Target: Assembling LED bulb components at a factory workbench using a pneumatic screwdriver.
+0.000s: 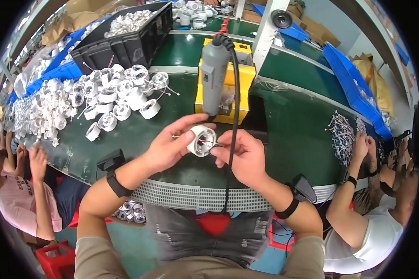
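Observation:
A white round plastic housing [194,148] is gripped between the thumb and fingers of my left hand [167,142], its open side turned toward the right. Thin red and dark wires [205,141] cross its inside, and a short white lead sticks out at its left. My right hand [246,156] pinches the wire ends at the housing's right rim; the fingertips partly hide them. Just beyond the housing, a grey electric screwdriver [215,72] hangs upright in front of a yellow box-like stand [242,100], its black cable looping down past my right fingers.
White housings [108,122] and small white parts [37,109] lie piled at left, below a black crate [149,44]. Bundled wires [342,139] lie at right near a blue tray [354,88]. Co-workers sit on both sides. A grey slotted strip [186,196] edges the green table [291,139].

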`<control>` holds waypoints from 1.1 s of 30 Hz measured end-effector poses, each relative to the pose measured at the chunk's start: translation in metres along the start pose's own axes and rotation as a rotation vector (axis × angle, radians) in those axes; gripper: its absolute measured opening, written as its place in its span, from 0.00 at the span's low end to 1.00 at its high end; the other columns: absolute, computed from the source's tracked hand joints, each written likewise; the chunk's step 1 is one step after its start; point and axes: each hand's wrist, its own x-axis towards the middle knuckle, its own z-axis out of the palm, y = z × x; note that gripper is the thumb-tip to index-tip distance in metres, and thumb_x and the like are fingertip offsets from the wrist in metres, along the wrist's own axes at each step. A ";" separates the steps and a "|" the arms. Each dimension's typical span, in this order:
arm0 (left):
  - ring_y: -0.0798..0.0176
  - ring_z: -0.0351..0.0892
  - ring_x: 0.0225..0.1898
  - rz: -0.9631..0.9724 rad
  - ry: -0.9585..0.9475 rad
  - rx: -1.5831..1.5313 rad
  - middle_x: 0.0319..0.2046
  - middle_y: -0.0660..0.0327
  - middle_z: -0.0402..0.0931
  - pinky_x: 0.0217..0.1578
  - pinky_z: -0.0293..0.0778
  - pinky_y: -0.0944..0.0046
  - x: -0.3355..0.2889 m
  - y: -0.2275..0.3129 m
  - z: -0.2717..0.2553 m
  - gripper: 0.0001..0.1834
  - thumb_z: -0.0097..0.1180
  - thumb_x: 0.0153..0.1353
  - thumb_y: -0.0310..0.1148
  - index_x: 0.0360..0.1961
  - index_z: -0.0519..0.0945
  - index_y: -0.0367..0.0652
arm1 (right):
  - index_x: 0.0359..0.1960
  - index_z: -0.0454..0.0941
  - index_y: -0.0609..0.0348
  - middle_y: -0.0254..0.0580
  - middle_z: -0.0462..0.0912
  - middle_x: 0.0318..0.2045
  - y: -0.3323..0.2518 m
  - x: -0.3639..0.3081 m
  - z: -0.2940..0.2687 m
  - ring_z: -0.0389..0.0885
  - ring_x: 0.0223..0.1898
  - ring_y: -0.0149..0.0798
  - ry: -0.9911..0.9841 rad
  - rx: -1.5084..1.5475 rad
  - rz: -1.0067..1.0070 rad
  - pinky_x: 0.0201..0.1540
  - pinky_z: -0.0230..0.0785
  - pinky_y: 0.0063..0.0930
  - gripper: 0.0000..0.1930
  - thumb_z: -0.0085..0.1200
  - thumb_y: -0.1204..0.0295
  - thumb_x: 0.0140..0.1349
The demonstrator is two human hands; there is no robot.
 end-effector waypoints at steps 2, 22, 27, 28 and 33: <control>0.57 0.71 0.58 0.072 -0.014 0.065 0.59 0.48 0.67 0.58 0.69 0.57 0.000 -0.003 -0.002 0.30 0.53 0.66 0.40 0.64 0.62 0.37 | 0.38 0.75 0.68 0.41 0.81 0.30 0.002 0.000 0.000 0.82 0.29 0.31 0.008 0.017 -0.030 0.33 0.77 0.23 0.09 0.59 0.84 0.57; 0.55 0.65 0.62 0.177 -0.010 0.247 0.58 0.51 0.70 0.63 0.59 0.55 -0.012 -0.011 0.018 0.22 0.45 0.69 0.37 0.60 0.64 0.37 | 0.44 0.65 0.61 0.45 0.71 0.49 0.022 0.000 0.008 0.74 0.48 0.36 0.060 -0.177 -0.265 0.48 0.72 0.31 0.17 0.59 0.82 0.57; 0.50 0.52 0.68 0.358 -0.133 0.750 0.56 0.52 0.71 0.67 0.47 0.48 -0.007 -0.001 0.011 0.22 0.44 0.69 0.39 0.59 0.66 0.38 | 0.46 0.61 0.59 0.43 0.71 0.47 0.025 0.000 0.012 0.72 0.49 0.33 -0.078 0.169 -0.161 0.50 0.71 0.31 0.17 0.56 0.80 0.61; 0.53 0.59 0.64 0.394 -0.064 0.869 0.53 0.54 0.73 0.63 0.55 0.51 -0.006 0.000 0.012 0.20 0.47 0.68 0.37 0.58 0.68 0.38 | 0.46 0.61 0.59 0.43 0.71 0.47 0.026 0.001 0.010 0.72 0.49 0.33 -0.076 0.168 -0.161 0.50 0.71 0.31 0.17 0.56 0.80 0.61; 0.70 0.75 0.44 0.102 0.109 0.678 0.44 0.59 0.78 0.43 0.73 0.67 -0.011 0.001 0.015 0.19 0.56 0.63 0.30 0.54 0.72 0.38 | 0.41 0.66 0.61 0.37 0.74 0.37 0.020 0.003 0.002 0.75 0.41 0.28 -0.018 -0.043 -0.021 0.44 0.72 0.25 0.13 0.57 0.80 0.60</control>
